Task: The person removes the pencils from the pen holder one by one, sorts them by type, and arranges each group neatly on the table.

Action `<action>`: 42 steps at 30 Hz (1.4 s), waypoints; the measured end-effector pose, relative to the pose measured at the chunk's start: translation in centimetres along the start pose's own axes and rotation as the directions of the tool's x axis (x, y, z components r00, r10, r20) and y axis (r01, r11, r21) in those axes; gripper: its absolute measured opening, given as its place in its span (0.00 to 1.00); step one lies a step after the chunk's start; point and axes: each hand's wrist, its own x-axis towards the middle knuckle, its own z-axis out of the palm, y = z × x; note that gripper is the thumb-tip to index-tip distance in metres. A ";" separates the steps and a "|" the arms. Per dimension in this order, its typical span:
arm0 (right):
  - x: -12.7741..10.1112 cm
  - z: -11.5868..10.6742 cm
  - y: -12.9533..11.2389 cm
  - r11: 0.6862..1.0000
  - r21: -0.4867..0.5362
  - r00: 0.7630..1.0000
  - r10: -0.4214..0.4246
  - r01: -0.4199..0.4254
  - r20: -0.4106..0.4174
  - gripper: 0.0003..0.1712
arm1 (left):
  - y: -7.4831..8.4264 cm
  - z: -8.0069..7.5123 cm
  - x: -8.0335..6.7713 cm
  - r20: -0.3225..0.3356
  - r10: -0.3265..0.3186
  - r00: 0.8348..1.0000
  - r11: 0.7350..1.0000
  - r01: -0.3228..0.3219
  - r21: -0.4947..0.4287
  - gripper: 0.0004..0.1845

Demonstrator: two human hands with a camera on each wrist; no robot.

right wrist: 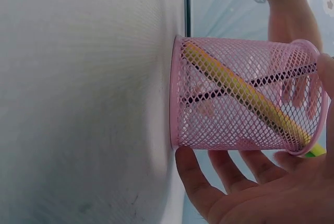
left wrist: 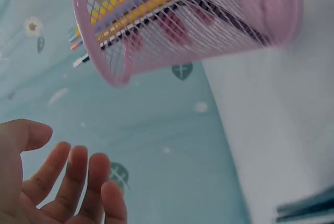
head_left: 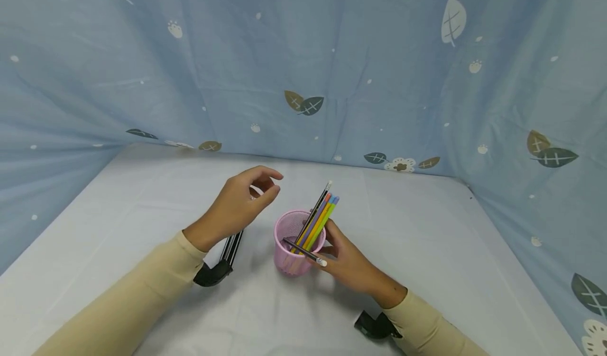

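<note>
A pink mesh pen holder (head_left: pixel 292 265) stands upright on the white surface. Several colored pencils (head_left: pixel 319 221) in yellow, green, purple and orange lean to the right inside it, along with a black pencil (head_left: pixel 326 188) tipped in white. Another black pencil (head_left: pixel 305 251) slants across the rim, its white end toward my right hand (head_left: pixel 348 264). That hand grips the holder from the right, fingers along its mesh side and thumb (right wrist: pixel 326 72) up by the rim. My left hand (head_left: pixel 237 203) hovers left of the holder, fingers loosely bent, holding nothing.
Several thin black sticks (head_left: pixel 232 248) lie on the white tabletop (head_left: pixel 417 229) beneath my left wrist. Black wrist cameras (head_left: pixel 213 274) are strapped below both sleeves. A blue leaf-print curtain (head_left: pixel 370 71) hangs behind and along the sides of the table.
</note>
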 end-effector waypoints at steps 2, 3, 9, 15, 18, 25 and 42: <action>0.0 0.0 0.0 1.000 -0.003 1.000 0.009 -0.009 -0.004 0.44 | 0.4 0.5 0.3 0.004 0.010 1.000 1.000 -0.010 -0.023 0.13; 0.0 0.0 0.0 1.000 -0.006 1.000 0.011 -0.011 -0.006 0.43 | 0.6 0.8 0.4 0.005 0.017 1.000 0.999 -0.017 -0.034 0.13; 0.0 0.0 0.2 1.000 -0.023 1.000 0.001 -0.001 -0.001 0.40 | 1.4 2.4 1.0 0.032 0.032 0.999 0.996 -0.029 -0.087 0.12; 0.1 0.0 0.3 1.000 -0.008 1.000 -0.001 0.001 0.011 0.41 | 1.1 4.2 1.3 0.088 0.030 0.996 0.996 -0.022 -0.087 0.12; 0.1 0.1 0.4 1.000 0.000 1.000 -0.003 0.003 0.024 0.41 | 0.8 4.9 1.3 0.127 0.027 0.992 0.996 -0.016 -0.093 0.13; 0.1 0.0 0.3 1.000 -0.003 0.999 0.011 -0.011 0.035 0.43 | 0.6 5.8 1.0 0.181 0.002 0.983 0.990 0.023 -0.136 0.14; -0.2 -0.2 0.4 1.000 -0.007 0.999 0.001 -0.001 0.048 0.46 | 0.3 6.6 0.8 0.184 0.007 0.983 0.976 0.034 -0.216 0.14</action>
